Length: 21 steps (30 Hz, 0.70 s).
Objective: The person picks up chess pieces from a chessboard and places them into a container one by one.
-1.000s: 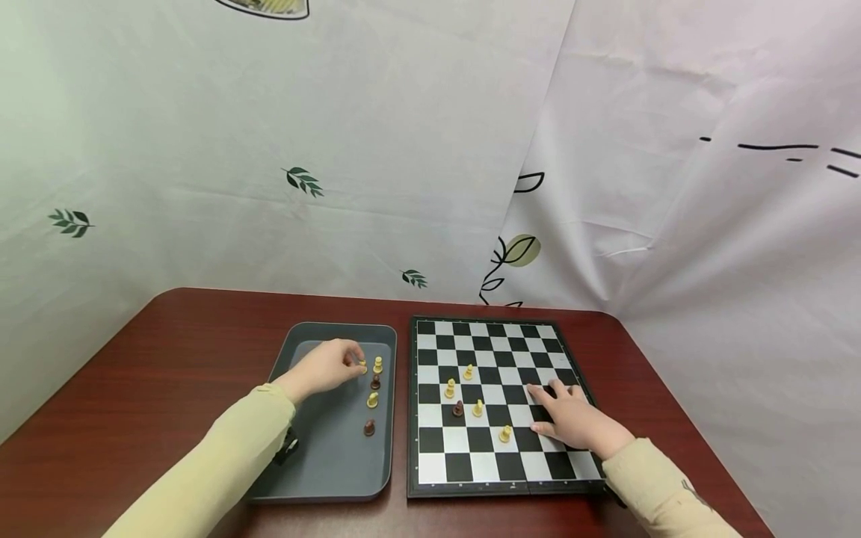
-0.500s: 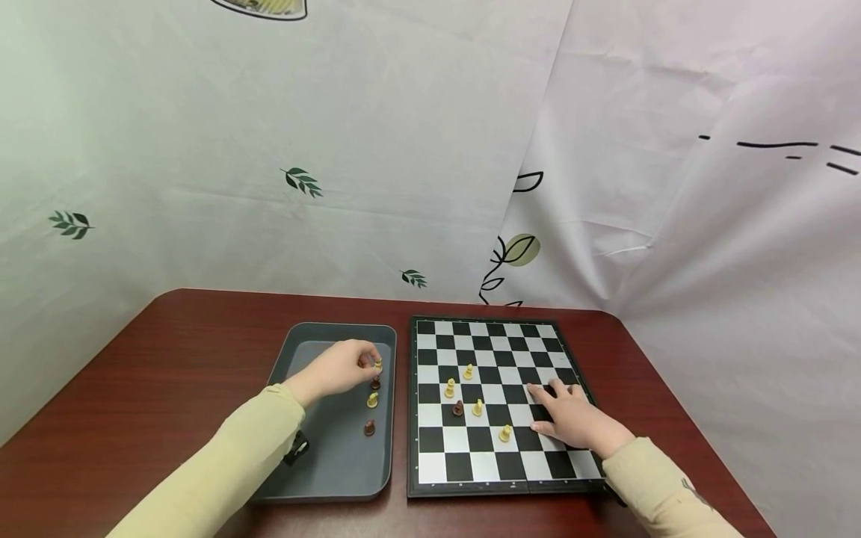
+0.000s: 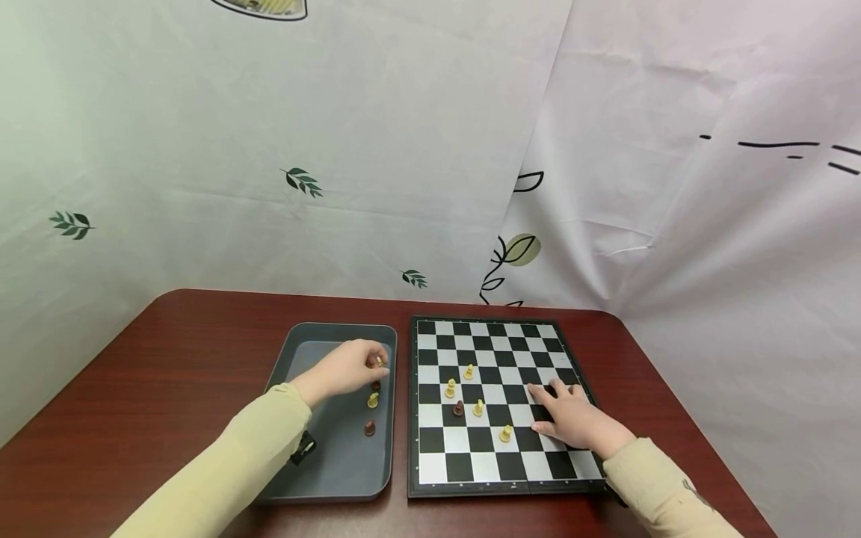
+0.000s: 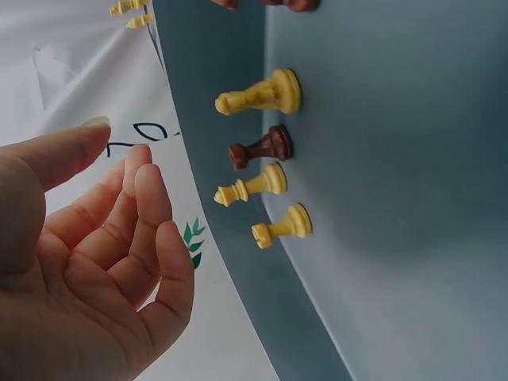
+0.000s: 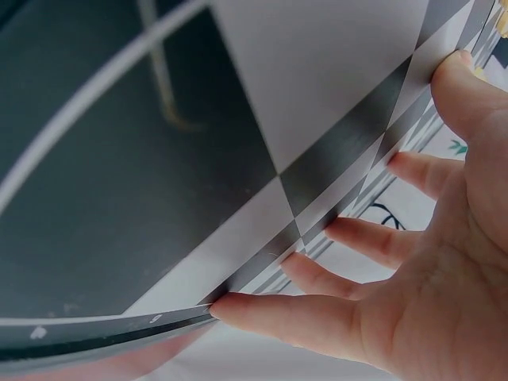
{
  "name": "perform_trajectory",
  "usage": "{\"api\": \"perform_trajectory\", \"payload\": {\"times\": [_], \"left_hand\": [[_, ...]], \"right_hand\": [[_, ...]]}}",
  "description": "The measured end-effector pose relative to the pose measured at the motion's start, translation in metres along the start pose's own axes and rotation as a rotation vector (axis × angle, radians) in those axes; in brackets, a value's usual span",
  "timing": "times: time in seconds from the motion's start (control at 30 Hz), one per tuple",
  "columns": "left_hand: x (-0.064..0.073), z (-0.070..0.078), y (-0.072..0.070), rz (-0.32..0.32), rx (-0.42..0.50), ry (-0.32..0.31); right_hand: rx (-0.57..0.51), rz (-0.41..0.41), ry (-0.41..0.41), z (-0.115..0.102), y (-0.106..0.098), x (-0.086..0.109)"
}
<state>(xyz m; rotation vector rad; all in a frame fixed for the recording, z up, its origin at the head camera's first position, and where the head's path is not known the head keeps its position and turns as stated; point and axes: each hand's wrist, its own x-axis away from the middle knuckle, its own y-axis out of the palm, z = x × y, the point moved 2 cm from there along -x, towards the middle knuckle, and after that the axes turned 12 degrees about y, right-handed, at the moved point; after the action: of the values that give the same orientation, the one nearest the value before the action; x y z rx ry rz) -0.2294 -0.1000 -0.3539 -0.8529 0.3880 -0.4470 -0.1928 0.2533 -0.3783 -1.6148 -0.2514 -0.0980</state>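
My left hand hovers over the right side of a grey tray. Thumb and fingers are bent toward each other with a gap between them, and nothing is held. Beside it in the left wrist view stand a yellow rook, a yellow queen, a brown chess piece and a larger yellow chess piece. Another brown piece stands nearer the tray's front. On the right, my right hand rests with spread fingertips on the chessboard.
Several yellow pieces, one of them a yellow chess piece, and a brown chess piece stand on the board's left half. Board and tray lie side by side on a dark red table. A white cloth hangs behind.
My left hand has moved right over the tray, past the rook and now overlapping the back pieces. The right hand and the board's pieces have stayed put.
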Motion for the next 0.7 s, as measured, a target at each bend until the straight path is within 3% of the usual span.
{"api": "perform_trajectory", "payload": {"times": [0.7], "left_hand": [[-0.019,0.025,0.019,-0.052,0.036,0.033]], "right_hand": [[0.013,0.005,-0.007,0.0,0.0,0.0]]}}
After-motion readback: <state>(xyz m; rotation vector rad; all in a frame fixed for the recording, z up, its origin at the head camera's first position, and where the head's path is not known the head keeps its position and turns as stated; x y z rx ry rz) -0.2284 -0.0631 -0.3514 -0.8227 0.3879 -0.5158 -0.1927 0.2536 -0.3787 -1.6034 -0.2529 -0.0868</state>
